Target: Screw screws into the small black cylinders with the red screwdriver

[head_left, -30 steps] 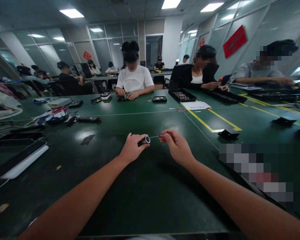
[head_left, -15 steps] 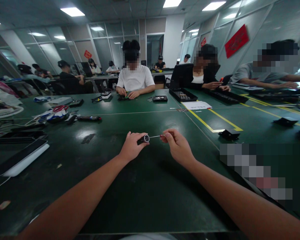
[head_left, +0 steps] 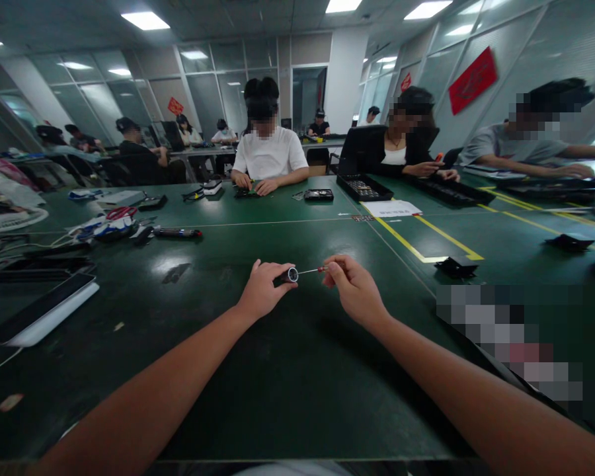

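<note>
1. At the far left edge, a flat white-edged device (head_left: 42, 311) lies on the dark green tabletop (head_left: 277, 370), with a tangle of cables and small tools (head_left: 106, 226) farther off and a dark pen-like tool (head_left: 176, 233) just right of them.
2. Left of centre, the left hand (head_left: 262, 291) is curled around a small black cylinder (head_left: 286, 276). Its silver-rimmed open end faces right, and it is held just above the tabletop.
3. A thin metal rod (head_left: 306, 271) runs from the cylinder's open end to the right hand.
4. The right hand (head_left: 354, 291) pinches the rod's red-tipped end between thumb and fingertips, the other fingers folded in.
5. To the right, a small black part (head_left: 455, 266) sits near the corner of a yellow line (head_left: 416, 250) marked on the tabletop.
6. Far across the tabletop, a person in a white shirt (head_left: 269, 155) works with both hands; farther right lie a black tray (head_left: 364, 188) and a white sheet (head_left: 391, 208).
</note>
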The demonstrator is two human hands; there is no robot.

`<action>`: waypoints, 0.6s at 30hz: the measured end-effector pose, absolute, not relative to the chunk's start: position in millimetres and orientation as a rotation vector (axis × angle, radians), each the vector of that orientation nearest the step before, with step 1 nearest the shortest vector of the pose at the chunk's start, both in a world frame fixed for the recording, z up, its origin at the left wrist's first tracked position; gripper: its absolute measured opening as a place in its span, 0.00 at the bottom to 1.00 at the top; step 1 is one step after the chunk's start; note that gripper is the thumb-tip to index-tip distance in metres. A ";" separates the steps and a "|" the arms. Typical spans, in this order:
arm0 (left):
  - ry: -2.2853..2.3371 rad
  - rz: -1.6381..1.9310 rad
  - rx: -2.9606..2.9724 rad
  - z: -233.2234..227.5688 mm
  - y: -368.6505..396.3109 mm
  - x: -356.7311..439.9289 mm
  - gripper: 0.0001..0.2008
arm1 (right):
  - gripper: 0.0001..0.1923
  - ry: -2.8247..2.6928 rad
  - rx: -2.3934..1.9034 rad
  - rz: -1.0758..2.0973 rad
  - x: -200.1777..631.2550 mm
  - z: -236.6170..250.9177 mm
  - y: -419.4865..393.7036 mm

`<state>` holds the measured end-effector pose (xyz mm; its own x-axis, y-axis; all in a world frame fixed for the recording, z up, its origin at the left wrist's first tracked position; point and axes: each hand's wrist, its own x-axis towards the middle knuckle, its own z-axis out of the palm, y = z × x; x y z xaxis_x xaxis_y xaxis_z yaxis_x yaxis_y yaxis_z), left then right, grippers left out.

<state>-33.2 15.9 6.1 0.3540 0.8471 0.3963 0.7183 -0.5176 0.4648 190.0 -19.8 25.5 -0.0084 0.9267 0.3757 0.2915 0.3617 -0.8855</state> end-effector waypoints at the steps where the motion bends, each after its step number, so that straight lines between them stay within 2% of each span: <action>1: 1.405 0.895 2.412 5.9 15.7 -33.1 0.19 | 0.16 -1.545 -1.138 0.734 190.1 26.6 -20.6; 5: 1.344 0.853 2.463 5.6 14.6 -32.0 0.19 | 0.21 -1.519 -1.215 0.671 189.8 29.0 -23.1; 8: 1.323 0.817 2.481 5.9 13.8 -30.9 0.20 | 0.17 -1.506 -1.236 0.599 189.9 26.9 -22.2; 12: 1.336 0.815 2.475 6.0 13.0 -31.0 0.20 | 0.13 -1.473 -1.174 0.689 190.8 24.6 -19.3; 16: 1.340 0.815 2.474 5.8 12.9 -31.3 0.20 | 0.19 -1.491 -1.248 0.710 192.1 26.8 -17.7; 18: 1.351 0.812 2.471 6.5 12.9 -30.7 0.20 | 0.19 -1.469 -1.259 0.714 191.9 27.0 -17.0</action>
